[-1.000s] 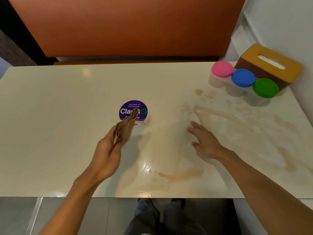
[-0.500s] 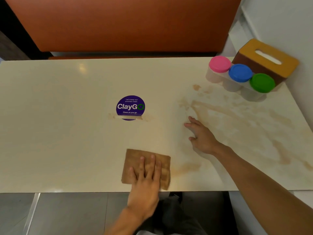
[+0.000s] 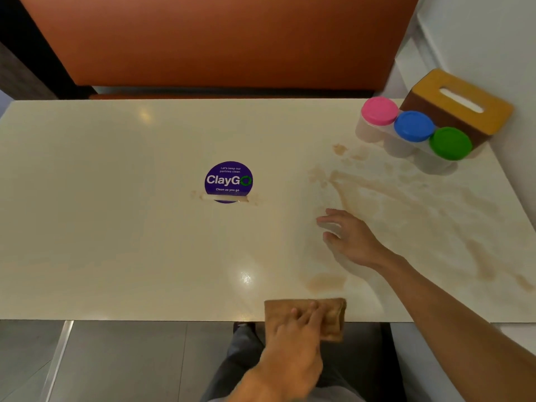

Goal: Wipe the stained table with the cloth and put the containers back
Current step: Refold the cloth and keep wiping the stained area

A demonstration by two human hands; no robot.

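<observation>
A folded brown cloth [image 3: 333, 310] lies at the near edge of the cream table [image 3: 116, 227], half hanging over it. My left hand [image 3: 293, 343] presses flat on the cloth with straight fingers. My right hand [image 3: 348, 239] rests on the table with fingers spread, beside brown smeared stains [image 3: 420, 204] that cover the right half. A smaller stain [image 3: 324, 281] sits just beyond the cloth. Three clear containers stand at the far right: pink lid [image 3: 379, 110], blue lid [image 3: 414, 126], green lid [image 3: 450, 143].
A brown tissue box [image 3: 461, 105] with a yellow top stands behind the containers against the white wall. A purple round sticker [image 3: 228, 179] marks the table's middle. An orange bench back [image 3: 217, 39] runs along the far side. My legs show below the near edge.
My left hand brought the cloth down from the air onto the table, then slid it right and toward the near edge. The right hand stayed in place.
</observation>
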